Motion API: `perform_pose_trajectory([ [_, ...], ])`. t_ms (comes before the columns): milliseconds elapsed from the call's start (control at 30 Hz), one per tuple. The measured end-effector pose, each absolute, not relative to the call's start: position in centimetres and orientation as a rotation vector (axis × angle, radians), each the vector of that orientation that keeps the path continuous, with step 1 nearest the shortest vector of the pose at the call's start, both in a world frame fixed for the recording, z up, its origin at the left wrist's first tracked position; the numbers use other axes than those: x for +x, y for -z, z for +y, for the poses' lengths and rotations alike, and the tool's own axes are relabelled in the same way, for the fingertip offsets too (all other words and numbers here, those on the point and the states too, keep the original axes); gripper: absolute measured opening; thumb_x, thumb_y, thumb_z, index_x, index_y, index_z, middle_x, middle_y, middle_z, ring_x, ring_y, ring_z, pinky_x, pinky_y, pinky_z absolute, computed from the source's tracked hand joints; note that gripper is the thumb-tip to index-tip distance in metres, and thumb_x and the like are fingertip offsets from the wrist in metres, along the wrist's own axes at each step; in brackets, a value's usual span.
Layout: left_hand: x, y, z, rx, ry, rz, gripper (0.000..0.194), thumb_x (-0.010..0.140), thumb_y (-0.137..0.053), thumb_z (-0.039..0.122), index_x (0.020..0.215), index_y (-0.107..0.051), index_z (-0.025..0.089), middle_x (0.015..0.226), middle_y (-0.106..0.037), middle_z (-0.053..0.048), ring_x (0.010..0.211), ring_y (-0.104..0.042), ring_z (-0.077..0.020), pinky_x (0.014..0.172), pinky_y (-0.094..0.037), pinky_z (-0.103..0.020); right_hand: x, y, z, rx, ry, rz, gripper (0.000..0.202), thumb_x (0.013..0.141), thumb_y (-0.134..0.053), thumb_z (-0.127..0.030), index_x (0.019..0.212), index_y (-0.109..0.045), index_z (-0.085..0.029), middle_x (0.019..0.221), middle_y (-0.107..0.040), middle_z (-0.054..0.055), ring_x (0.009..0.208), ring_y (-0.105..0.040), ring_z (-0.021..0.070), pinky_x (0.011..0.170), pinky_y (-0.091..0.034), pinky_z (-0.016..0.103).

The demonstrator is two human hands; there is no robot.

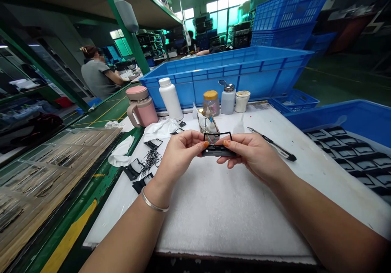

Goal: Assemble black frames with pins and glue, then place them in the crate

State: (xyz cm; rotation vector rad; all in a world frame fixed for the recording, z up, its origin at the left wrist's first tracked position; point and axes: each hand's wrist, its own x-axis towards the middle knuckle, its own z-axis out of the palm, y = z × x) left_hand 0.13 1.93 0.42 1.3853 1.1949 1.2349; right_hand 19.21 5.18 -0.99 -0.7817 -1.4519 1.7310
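Between both hands, above the white foam mat (214, 216), I hold a small black plastic frame (220, 152) with a rectangular opening. My left hand (186, 150) pinches its left end between thumb and fingers. At the other end my right hand (244, 148) grips it, thumb on top and fingers beneath. Left of my hands lie a pile of thin black strips (151, 161) and several similar black frames (154, 143). A craft knife (275, 144) rests on the right of the mat. Behind the held frame stands a small tray (207, 122) of little items.
A pink mug (142, 108), a white bottle (171, 100), a yellow-lidded jar (211, 103) and a pump bottle (228, 100) line the back. Behind stands a large blue crate (214, 77). A blue bin (360, 120) holds rows of black frames. A person (99, 75) sits far left.
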Motion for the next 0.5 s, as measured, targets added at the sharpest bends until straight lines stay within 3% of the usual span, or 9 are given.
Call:
perform_pose_trajectory([
  [200, 0.47, -0.12, 1.91, 1.343, -1.209, 1.129, 0.030, 0.076, -0.075, 0.034, 0.095, -0.062, 0.014, 0.079, -0.065, -0.003, 0.068, -0.060, -0.0123, 0.060, -0.049, -0.021, 19.10, 1.09, 5.14, -0.808, -1.748, -1.448, 0.027, 0.083, -0.067, -0.039, 0.094, -0.072, -0.014, 0.087, -0.075, 0.010, 0.071, -0.072, 0.0162, 0.055, -0.053, 0.019],
  [500, 1.01, 0.02, 1.88, 1.351, -1.225, 1.125, 0.035, 0.072, -0.078, 0.031, 0.096, -0.061, 0.012, 0.069, -0.059, 0.000, 0.060, -0.056, -0.0103, 0.055, -0.046, -0.020, 18.88, 0.90, 5.03, -0.810, -1.777, -1.462, 0.026, 0.085, -0.065, -0.037, 0.091, -0.071, -0.013, 0.089, -0.075, 0.011, 0.071, -0.072, 0.0156, 0.053, -0.052, 0.017],
])
